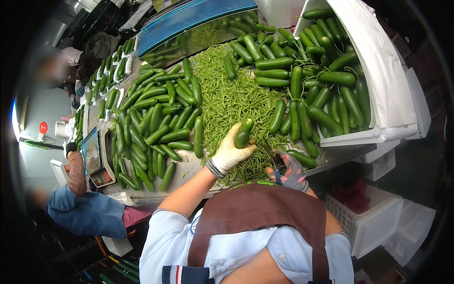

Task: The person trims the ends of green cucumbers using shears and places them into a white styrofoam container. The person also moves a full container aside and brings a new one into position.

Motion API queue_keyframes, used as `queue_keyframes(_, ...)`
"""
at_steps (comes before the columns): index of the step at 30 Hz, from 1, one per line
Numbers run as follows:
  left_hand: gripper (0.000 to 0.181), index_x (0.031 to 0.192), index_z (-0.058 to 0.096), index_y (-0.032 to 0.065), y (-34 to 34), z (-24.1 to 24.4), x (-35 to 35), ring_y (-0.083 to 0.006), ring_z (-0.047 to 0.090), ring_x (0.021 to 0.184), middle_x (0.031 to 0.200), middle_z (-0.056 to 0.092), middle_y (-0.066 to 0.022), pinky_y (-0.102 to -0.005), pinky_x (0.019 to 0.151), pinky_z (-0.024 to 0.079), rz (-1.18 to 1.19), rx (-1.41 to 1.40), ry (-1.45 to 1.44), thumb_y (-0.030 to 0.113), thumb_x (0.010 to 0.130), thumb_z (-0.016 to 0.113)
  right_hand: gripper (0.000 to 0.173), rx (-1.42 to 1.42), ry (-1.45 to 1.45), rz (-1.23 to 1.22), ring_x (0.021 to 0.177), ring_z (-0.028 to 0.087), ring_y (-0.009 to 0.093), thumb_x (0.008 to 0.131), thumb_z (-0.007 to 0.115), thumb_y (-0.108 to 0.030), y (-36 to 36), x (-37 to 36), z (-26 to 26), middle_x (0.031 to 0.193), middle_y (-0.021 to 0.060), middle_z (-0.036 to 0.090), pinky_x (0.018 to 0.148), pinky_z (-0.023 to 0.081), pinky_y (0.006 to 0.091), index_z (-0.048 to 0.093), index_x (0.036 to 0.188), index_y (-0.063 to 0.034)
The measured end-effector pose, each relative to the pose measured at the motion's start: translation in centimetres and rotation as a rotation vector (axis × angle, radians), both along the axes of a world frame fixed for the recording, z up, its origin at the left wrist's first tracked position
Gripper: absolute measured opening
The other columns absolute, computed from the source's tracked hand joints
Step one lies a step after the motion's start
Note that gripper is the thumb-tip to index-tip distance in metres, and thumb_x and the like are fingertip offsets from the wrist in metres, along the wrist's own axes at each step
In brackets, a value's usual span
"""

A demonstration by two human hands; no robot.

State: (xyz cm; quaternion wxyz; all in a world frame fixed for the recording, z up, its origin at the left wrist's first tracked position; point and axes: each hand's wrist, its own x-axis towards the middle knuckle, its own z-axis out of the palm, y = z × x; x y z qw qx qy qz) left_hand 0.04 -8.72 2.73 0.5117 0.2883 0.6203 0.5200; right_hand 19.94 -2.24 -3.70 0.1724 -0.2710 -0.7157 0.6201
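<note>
My left hand (234, 149), in a pale glove, holds two small cucumbers (244, 133) above a wide heap of cut green stems (230, 96). To its right, near the apron, my right hand (291, 172) wears a grey patterned glove and is closed around a small cutting tool with a blue part (277, 176); its blades are hard to make out. Just beyond that hand, one cucumber (302, 158) lies near the table edge. Many cucumbers (156, 117) are piled left of the stems. More cucumbers with stems attached spill from a white foam box (379, 133) on the right.
A scale (103, 159) stands at the table's left, near a person in a blue garment (88, 213). Wrapped cucumber packs (120, 67) lie at the far left, by another person. A blue-topped glass-like case (198, 25) stands at the back. White crates (372, 213) are at lower right.
</note>
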Motion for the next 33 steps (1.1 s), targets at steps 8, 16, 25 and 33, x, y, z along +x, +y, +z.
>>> queue_keyframes(8,0.062,0.119,0.044,0.0087,0.4,3.7,0.9,-0.0310,0.053,0.092,0.100,0.055,-0.0133,-0.0364,0.082,0.042,-0.229,-0.058,1.153,0.009,0.061,0.068,0.041,-0.271,-0.005,-0.029,0.067,0.057,0.015,0.079,0.059,-0.020,0.2,0.7,4.3,0.083,0.0113,0.059,0.060,0.046,0.0247,0.047,0.113,-0.0001)
queue_keyframes(16,0.051,0.112,0.046,0.0008,0.5,1.5,-0.9,-0.0267,0.058,0.090,0.101,0.057,-0.0125,-0.0403,0.084,0.047,0.205,0.053,-0.917,0.036,0.079,0.061,0.035,0.134,0.011,-0.105,0.070,0.055,0.025,0.079,0.055,-0.021,1.0,1.7,-0.1,0.091,0.0160,0.055,0.060,0.045,0.0320,0.050,0.110,-0.0042)
queue_keyframes(25,0.063,0.118,0.042,-0.0050,1.6,2.1,0.4,-0.0314,0.052,0.104,0.114,0.052,-0.0205,-0.0419,0.089,0.045,0.624,0.087,-1.269,0.045,0.082,0.054,0.051,0.700,-0.041,-0.110,0.080,0.052,0.034,0.064,0.061,-0.017,1.4,-0.1,2.2,0.086,0.0144,0.052,0.072,0.043,0.0417,0.051,0.112,-0.0055)
queue_keyframes(33,0.065,0.120,0.041,-0.0081,1.1,1.7,1.1,-0.0328,0.053,0.103,0.116,0.051,-0.0226,-0.0410,0.091,0.044,0.596,0.106,-1.312,0.046,0.084,0.049,0.048,0.783,-0.129,-0.089,0.074,0.055,0.030,0.066,0.060,-0.016,1.6,-0.9,1.7,0.082,0.0129,0.055,0.065,0.046,0.0396,0.052,0.113,-0.0063)
